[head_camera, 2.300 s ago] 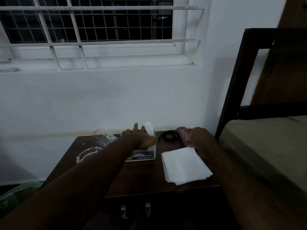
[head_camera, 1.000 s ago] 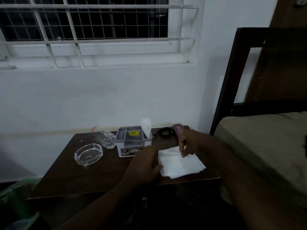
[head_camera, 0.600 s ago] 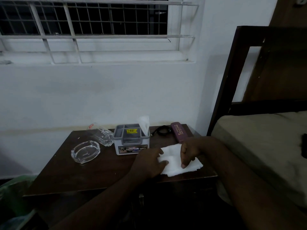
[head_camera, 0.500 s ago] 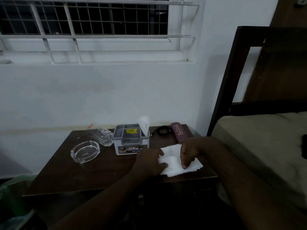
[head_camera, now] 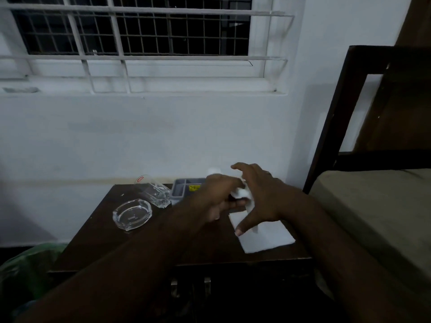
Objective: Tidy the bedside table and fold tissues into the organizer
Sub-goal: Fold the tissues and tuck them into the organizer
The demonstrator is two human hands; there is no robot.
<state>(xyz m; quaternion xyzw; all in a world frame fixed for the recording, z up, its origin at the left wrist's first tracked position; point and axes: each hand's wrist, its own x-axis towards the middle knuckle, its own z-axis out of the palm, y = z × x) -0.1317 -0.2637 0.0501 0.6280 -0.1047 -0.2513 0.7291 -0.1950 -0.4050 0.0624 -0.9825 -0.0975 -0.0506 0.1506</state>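
A grey organizer (head_camera: 186, 188) stands at the back of the dark wooden bedside table (head_camera: 100, 231), with one white tissue (head_camera: 213, 170) sticking up from its right side. My left hand (head_camera: 218, 199) is closed on a folded white tissue (head_camera: 242, 194), held just above the table in front of the organizer. My right hand (head_camera: 258, 197) is pressed against the tissue's other side, its fingers spread. Beneath it lies the flat stack of white tissues (head_camera: 268, 236) near the table's front right corner. Both hands hide the organizer's right part.
A glass ashtray (head_camera: 131, 214) sits on the table's left half, with a tipped clear glass (head_camera: 156, 192) behind it. A bed (head_camera: 373, 217) with a dark frame (head_camera: 338, 113) borders the table on the right. A green bag (head_camera: 30, 264) lies at the lower left.
Both hands were on the tissue stack; a tissue has been lifted off it and carried up toward the organizer. My right hand's fingers have spread apart.
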